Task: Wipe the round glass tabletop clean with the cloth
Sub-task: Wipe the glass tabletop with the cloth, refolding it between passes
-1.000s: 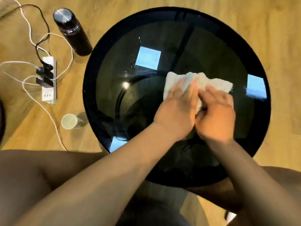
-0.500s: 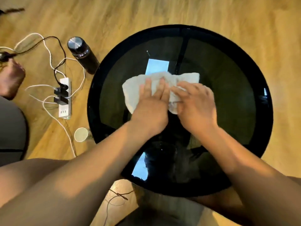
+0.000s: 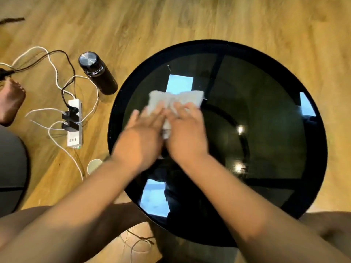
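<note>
The white cloth (image 3: 175, 100) is pressed flat on the left part of the round dark glass tabletop (image 3: 266, 114), where window-like reflections are seen. The table stands on a wooden plank floor (image 3: 152, 21). On the floor to its left are seen a black flask (image 3: 97, 73), a white power strip (image 3: 74, 124) with 2 black plugs and tangled cables, and a paper cup (image 3: 94, 165) partly hidden by the left forearm. A bare foot (image 3: 11, 103) is cut off at the left edge. The left hand (image 3: 141, 137), blurred, lies palm down with fingers extended together; the right hand (image 3: 187, 131) lies beside it, fingers slightly spread on the cloth.
</note>
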`<state>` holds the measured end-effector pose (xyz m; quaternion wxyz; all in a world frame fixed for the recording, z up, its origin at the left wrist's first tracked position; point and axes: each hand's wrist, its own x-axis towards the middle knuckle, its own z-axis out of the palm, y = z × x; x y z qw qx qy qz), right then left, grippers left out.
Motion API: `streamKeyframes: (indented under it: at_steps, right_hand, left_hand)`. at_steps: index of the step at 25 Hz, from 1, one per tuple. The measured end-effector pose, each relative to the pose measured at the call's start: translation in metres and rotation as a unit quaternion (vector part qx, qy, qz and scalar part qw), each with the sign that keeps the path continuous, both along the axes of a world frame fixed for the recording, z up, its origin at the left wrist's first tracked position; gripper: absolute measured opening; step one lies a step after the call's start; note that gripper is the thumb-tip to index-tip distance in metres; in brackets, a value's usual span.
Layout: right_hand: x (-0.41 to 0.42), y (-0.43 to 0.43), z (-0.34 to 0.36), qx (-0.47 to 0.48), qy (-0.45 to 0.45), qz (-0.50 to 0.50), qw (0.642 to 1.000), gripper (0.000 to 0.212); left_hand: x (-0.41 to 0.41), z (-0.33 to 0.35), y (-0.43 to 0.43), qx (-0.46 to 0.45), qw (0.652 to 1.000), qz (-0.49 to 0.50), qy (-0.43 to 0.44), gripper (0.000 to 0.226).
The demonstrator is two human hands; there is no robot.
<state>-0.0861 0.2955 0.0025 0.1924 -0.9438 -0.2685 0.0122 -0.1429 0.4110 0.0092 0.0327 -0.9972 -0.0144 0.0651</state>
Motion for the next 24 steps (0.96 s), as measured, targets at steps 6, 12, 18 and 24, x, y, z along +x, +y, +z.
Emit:
streamKeyframes:
  at_steps: [6,12,18,24]
  right_hand:
    - [0.019,0.003,0.01,-0.09,-0.01,0.15,0.985,0.046]
    - [0.071,-0.199,0.007,-0.155,-0.022,-0.091,0.984,0.051]
    - [0.053,-0.115,0.006,-0.029,-0.06,-0.101,0.993,0.045]
    - [0.028,0.048,0.007,-0.053,0.02,0.104,0.993,0.048]
  left_hand:
    - [-0.002,0.021,0.008,0.014,0.995,0.095,0.027,0.066]
    - [0.098,-0.002,-0.171,-0.122,0.99,-0.071,0.025,0.07]
    - [0.092,-0.004,-0.102,-0.084,0.992,-0.089,-0.009,0.069]
    - [0.012,0.016,0.059,-0.024,0.999,0.016,0.022,0.072]
